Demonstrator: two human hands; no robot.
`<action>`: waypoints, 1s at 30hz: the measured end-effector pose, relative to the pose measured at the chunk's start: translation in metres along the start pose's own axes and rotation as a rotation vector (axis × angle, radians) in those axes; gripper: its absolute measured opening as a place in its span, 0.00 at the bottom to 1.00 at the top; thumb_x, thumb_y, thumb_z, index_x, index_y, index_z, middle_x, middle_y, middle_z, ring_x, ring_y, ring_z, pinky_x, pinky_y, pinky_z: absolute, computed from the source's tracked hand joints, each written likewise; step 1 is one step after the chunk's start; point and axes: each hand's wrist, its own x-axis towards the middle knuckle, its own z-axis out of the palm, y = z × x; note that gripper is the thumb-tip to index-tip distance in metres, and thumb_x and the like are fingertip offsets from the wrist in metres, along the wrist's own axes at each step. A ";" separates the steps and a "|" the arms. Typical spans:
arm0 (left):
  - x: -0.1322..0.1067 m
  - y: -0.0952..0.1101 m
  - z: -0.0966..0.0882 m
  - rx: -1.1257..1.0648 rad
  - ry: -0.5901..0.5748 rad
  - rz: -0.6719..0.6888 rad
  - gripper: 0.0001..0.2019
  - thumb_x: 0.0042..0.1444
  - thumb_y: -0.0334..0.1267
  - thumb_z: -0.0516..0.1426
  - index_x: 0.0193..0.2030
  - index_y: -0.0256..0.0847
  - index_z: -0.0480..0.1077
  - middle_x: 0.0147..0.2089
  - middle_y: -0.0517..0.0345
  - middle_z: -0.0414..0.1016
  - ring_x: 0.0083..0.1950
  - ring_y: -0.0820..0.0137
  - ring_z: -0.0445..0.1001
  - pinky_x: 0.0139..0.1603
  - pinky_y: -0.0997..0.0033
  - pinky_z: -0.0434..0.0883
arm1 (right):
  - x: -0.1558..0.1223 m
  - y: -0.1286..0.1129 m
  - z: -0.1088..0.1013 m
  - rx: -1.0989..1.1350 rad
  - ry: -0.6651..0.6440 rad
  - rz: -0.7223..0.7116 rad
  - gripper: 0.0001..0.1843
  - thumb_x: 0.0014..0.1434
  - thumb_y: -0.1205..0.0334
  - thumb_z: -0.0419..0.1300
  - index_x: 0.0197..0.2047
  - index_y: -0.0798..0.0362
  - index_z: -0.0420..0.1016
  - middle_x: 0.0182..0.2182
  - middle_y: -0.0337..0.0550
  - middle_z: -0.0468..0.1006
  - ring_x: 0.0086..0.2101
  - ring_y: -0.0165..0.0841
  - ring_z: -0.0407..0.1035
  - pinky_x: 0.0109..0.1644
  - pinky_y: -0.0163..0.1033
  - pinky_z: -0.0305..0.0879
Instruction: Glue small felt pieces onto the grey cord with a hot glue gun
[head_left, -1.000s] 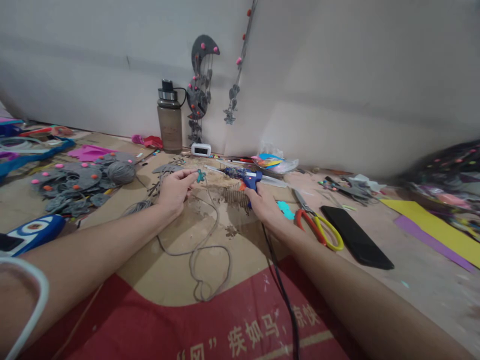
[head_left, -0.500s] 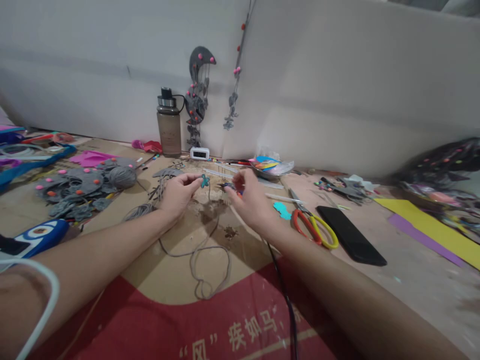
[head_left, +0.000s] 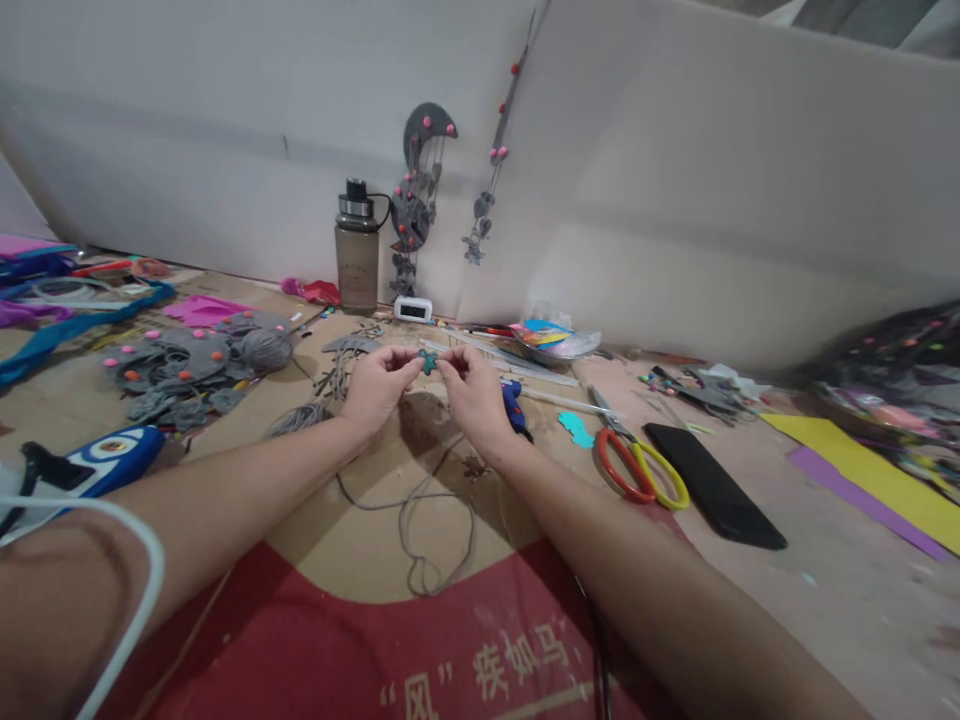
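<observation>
A small teal flower-shaped cutout (head_left: 428, 361) is pinched between the fingertips of both hands, above the middle of the cardboard. My left hand (head_left: 381, 385) grips its left edge. From the right, the thumb and fingers of my right hand (head_left: 474, 392) close on its other edge. Grey yarn (head_left: 442, 494) lies in loose loops on the cardboard below. Just behind my right wrist rests a blue glue gun (head_left: 514, 403), partly hidden by that hand. Flat turquoise cutouts (head_left: 576, 429) lie to the right.
Scissors (head_left: 641, 470) and a black phone (head_left: 714, 485) lie at right, beside yellow sheets (head_left: 870, 468). A bottle (head_left: 357, 255) and a small clock (head_left: 412, 309) stand by the wall. Grey felt pieces with pompoms (head_left: 180, 365) pile up at left, near a blue-and-white device (head_left: 112, 462).
My right hand has come left from the glue gun and taken hold of the teal cutout with my left hand. The view has shifted a little left.
</observation>
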 end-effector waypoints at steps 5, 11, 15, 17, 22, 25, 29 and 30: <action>-0.004 0.007 0.001 0.027 -0.006 -0.023 0.11 0.44 0.39 0.62 0.33 0.37 0.69 0.20 0.64 0.67 0.18 0.80 0.61 0.18 0.80 0.58 | -0.001 0.003 0.001 0.071 0.031 -0.005 0.07 0.54 0.59 0.55 0.33 0.54 0.69 0.28 0.39 0.71 0.29 0.29 0.63 0.36 0.36 0.59; -0.003 0.001 -0.001 0.035 -0.132 -0.015 0.13 0.45 0.43 0.62 0.34 0.37 0.69 0.23 0.63 0.69 0.19 0.79 0.62 0.18 0.79 0.57 | 0.004 0.005 -0.006 0.095 -0.019 0.005 0.09 0.55 0.57 0.55 0.31 0.54 0.71 0.29 0.39 0.73 0.31 0.30 0.64 0.37 0.36 0.60; -0.002 -0.001 -0.002 -0.001 -0.227 -0.033 0.14 0.49 0.46 0.59 0.37 0.38 0.72 0.28 0.60 0.71 0.22 0.78 0.64 0.21 0.77 0.59 | 0.011 0.001 -0.020 -0.108 -0.056 -0.063 0.07 0.56 0.62 0.55 0.30 0.54 0.72 0.27 0.39 0.71 0.30 0.31 0.63 0.36 0.36 0.58; 0.000 -0.001 -0.003 0.015 -0.215 -0.020 0.16 0.52 0.49 0.56 0.37 0.37 0.74 0.30 0.59 0.71 0.25 0.77 0.65 0.24 0.77 0.60 | 0.012 -0.003 -0.026 -0.254 -0.089 -0.154 0.06 0.56 0.65 0.55 0.31 0.53 0.72 0.28 0.40 0.70 0.32 0.31 0.63 0.38 0.37 0.57; 0.005 0.006 -0.005 0.178 -0.238 0.092 0.17 0.52 0.50 0.56 0.33 0.38 0.76 0.24 0.61 0.68 0.24 0.77 0.61 0.25 0.77 0.58 | 0.009 -0.012 -0.031 -0.514 -0.234 -0.384 0.10 0.60 0.67 0.51 0.32 0.54 0.73 0.31 0.43 0.66 0.34 0.33 0.61 0.37 0.37 0.56; 0.006 0.009 -0.006 0.229 -0.287 0.120 0.16 0.52 0.50 0.56 0.27 0.37 0.74 0.20 0.62 0.65 0.23 0.77 0.60 0.25 0.76 0.58 | 0.009 -0.012 -0.031 -0.621 -0.250 -0.487 0.11 0.61 0.67 0.49 0.34 0.54 0.72 0.33 0.44 0.66 0.34 0.33 0.59 0.36 0.37 0.55; 0.005 0.009 -0.005 0.126 -0.331 0.052 0.13 0.49 0.46 0.60 0.33 0.38 0.76 0.24 0.59 0.71 0.24 0.76 0.65 0.26 0.75 0.62 | 0.012 -0.006 -0.032 -0.675 -0.235 -0.553 0.12 0.61 0.68 0.48 0.34 0.54 0.72 0.33 0.46 0.67 0.35 0.34 0.59 0.38 0.38 0.56; 0.005 0.008 -0.004 0.093 -0.333 0.034 0.13 0.47 0.45 0.61 0.34 0.37 0.76 0.25 0.58 0.72 0.25 0.76 0.66 0.27 0.75 0.63 | 0.012 -0.006 -0.032 -0.672 -0.236 -0.557 0.12 0.62 0.67 0.48 0.33 0.54 0.72 0.33 0.46 0.67 0.35 0.34 0.59 0.38 0.39 0.57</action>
